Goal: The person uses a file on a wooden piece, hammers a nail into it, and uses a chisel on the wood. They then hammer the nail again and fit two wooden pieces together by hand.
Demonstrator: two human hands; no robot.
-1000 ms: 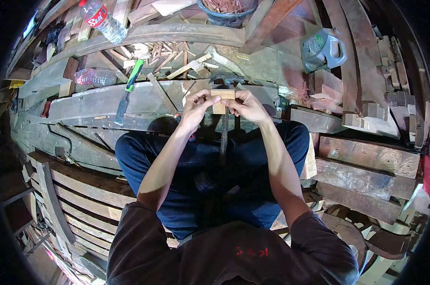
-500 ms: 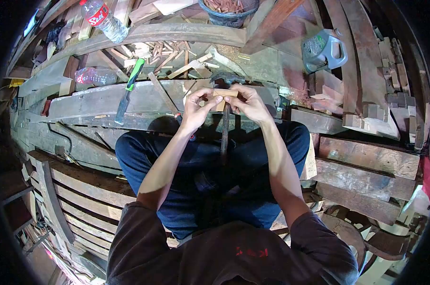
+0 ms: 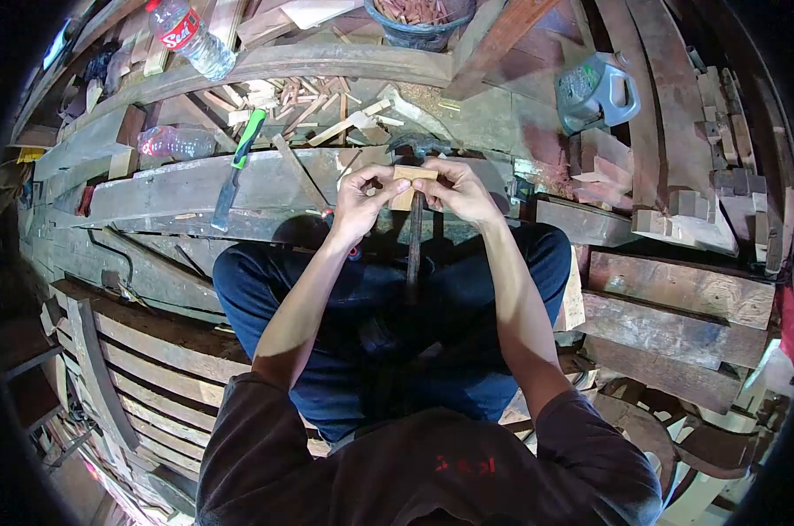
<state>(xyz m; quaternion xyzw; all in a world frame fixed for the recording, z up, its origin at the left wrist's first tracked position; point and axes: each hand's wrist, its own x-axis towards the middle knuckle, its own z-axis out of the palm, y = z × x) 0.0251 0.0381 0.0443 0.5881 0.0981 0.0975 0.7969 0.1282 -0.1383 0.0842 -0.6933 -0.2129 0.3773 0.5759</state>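
Note:
Between my two hands is a small light wooden block (image 3: 415, 173), held above the plank in front of my knees. My left hand (image 3: 365, 195) pinches its left end with thumb and fingers. At the right end my right hand (image 3: 459, 188) grips it the same way, both thumbs close together on the near side. A hammer (image 3: 414, 241) lies under the hands, its dark handle pointing toward me and its head just beyond my fingers. Left of my hands, a chisel with a green and black handle (image 3: 249, 140) rests on the wooden beam (image 3: 151, 195).
Wood offcuts (image 3: 313, 110) lie scattered beyond the beam. A water bottle (image 3: 191, 39) and another clear bottle (image 3: 178, 142) are at the left. A bucket of wood scraps (image 3: 420, 33) stands at the back, a grey jug (image 3: 598, 94) at the right. Stacked planks (image 3: 677, 324) lie right of my knee.
The wooden block has tilted slightly in my fingers, and both hands otherwise keep nearly the same place. Nothing else has visibly moved.

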